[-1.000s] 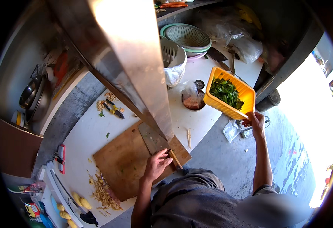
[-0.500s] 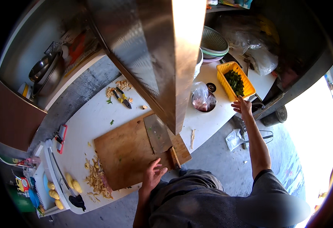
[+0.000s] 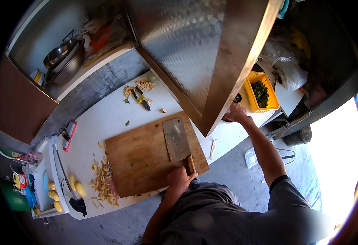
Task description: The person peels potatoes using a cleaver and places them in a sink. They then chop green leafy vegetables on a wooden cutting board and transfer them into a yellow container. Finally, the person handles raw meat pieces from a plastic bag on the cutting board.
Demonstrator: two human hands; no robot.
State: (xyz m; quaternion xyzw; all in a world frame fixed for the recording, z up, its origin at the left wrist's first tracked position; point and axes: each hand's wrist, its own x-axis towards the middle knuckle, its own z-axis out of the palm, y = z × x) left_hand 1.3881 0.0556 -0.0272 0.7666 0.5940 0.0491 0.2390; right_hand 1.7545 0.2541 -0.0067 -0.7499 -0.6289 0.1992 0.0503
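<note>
My left hand [image 3: 180, 177] is at the near edge of a wooden cutting board [image 3: 136, 159], thumb stretched away from the bent fingers, with nothing seen in it. Beside it, a cleaver [image 3: 176, 139] lies flat on the board, its wooden handle [image 3: 191, 164] toward me. My right hand [image 3: 237, 113] reaches far right to a dark bowl [image 3: 227, 120], fingers curled down at it. The cabinet door [image 3: 217, 77] hides most of the bowl and the fingertips. Just past this hand stands a yellow plastic basket [image 3: 273, 105] of chopped green leaves [image 3: 260, 94].
Peelings [image 3: 104, 181] lie left of the board. Yellow-handled pliers [image 3: 141, 99] sit near nutshell bits. Potatoes [image 3: 79, 188] and a red-edged tool [image 3: 69, 136] are at the left. The open glass-paned door hangs over the table. Metal bowls [image 3: 62, 59] stand in the cabinet.
My right hand has left the yellow basket and moved left to the dark bowl. My left hand has come closer to the cleaver's handle. The view has shifted.
</note>
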